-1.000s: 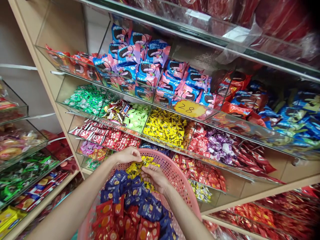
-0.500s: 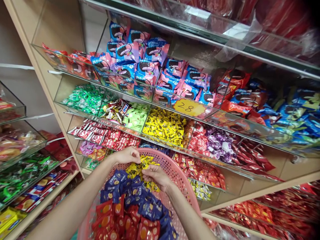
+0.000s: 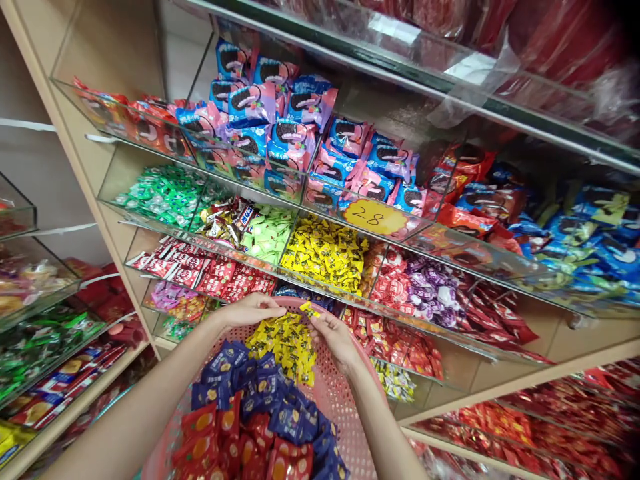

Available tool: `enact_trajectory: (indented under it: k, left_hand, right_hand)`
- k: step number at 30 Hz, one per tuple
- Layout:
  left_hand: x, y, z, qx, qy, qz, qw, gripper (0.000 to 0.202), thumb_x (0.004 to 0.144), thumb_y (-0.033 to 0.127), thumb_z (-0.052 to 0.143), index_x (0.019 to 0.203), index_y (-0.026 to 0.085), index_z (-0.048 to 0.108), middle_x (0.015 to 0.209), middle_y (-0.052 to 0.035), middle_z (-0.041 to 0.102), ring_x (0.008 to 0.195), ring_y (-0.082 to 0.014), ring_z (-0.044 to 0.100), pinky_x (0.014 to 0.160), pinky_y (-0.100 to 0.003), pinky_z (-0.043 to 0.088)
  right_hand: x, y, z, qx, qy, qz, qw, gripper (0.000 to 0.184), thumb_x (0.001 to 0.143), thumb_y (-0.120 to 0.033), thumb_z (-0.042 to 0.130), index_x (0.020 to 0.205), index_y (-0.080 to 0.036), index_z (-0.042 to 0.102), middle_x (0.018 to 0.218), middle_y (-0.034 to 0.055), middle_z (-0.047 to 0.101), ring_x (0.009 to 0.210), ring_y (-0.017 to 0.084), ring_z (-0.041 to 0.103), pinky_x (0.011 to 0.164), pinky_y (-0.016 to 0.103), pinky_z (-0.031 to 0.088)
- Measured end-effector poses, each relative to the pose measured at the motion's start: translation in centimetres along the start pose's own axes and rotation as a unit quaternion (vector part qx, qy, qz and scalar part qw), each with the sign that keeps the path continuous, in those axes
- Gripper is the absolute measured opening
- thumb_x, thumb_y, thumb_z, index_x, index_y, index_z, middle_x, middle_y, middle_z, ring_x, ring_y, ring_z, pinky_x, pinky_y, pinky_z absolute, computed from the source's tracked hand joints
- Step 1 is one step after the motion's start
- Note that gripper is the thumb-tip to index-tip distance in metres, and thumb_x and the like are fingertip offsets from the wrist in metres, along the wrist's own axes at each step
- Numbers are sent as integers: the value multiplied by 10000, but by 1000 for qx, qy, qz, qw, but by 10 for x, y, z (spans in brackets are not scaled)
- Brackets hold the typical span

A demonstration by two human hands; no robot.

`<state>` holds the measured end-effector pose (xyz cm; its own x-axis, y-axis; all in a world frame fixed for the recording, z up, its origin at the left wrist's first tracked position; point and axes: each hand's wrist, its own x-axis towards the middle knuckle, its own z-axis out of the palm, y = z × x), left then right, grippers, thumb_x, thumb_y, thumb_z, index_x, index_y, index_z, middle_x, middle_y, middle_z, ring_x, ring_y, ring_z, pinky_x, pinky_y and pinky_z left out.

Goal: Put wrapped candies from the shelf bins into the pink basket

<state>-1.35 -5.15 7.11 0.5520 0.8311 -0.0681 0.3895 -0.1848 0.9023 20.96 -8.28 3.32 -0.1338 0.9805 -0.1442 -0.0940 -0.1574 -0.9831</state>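
Shelf unit (image 3: 115,47) fills the far side: glass-fronted bins of wrapped sweets, yellow "28" card (image 3: 377,215) on an upper one. Red wrapped goods (image 3: 565,53), top right, blurry; corner there black.

Pink basket (image 3: 330,387), near centre, in front of the lower bins and partly covering them. Near edge cut off; support not visible. Inside: red packets (image 3: 240,443) near, blue packets (image 3: 277,390) middle, yellow sweets (image 3: 283,343) far.

Left hand (image 3: 250,310) at basket's far left rim, fingers bent, thumb close to them; can't tell if anything's gripped. Right hand (image 3: 333,337) over far right part, pinching one yellow sweet (image 3: 309,309) between thumb and fingers, above the pile.
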Motion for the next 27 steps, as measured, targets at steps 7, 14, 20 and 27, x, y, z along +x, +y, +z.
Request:
enact_trajectory:
  k: [7, 14, 20, 27]
  left_hand:
    - [-1, 0, 0, 14, 8, 4, 1000, 397, 716, 541, 459, 729, 167, 591, 687, 5, 528, 633, -116, 428, 569, -208, 301]
    - [-1, -4, 0, 14, 20, -7, 1000, 389, 704, 546, 466, 722, 177, 591, 672, 9, 526, 630, -121, 421, 559, -209, 291]
    - [-1, -4, 2, 4, 32, -13, 999, 381, 697, 523, 473, 742, 173, 615, 680, 0, 544, 652, -135, 436, 569, -217, 298]
    - [-3, 0, 0, 7, 28, -12, 1000, 385, 716, 525, 464, 663, 159, 573, 656, 9, 487, 628, -115, 408, 566, -206, 283]
  right_hand:
    - [7, 14, -23, -91, 3, 21, 996, 342, 584, -488, 623, 547, -170, 504, 443, -44, 520, 373, 64, 406, 413, 201, 281]
    - [8, 19, -16, -13, 8, 161, 987, 231, 594, -360, 658, 597, -153, 555, 476, -49, 523, 387, 45, 441, 397, 165, 293]
    - [18, 18, -12, 34, 11, 211, 977, 186, 630, -313, 645, 652, -134, 602, 466, -50, 499, 357, 30, 419, 360, 143, 297]
    - [28, 23, 1, 60, 17, 189, 980, 253, 595, -379, 674, 615, -141, 589, 448, -51, 482, 349, 33, 390, 337, 142, 285]
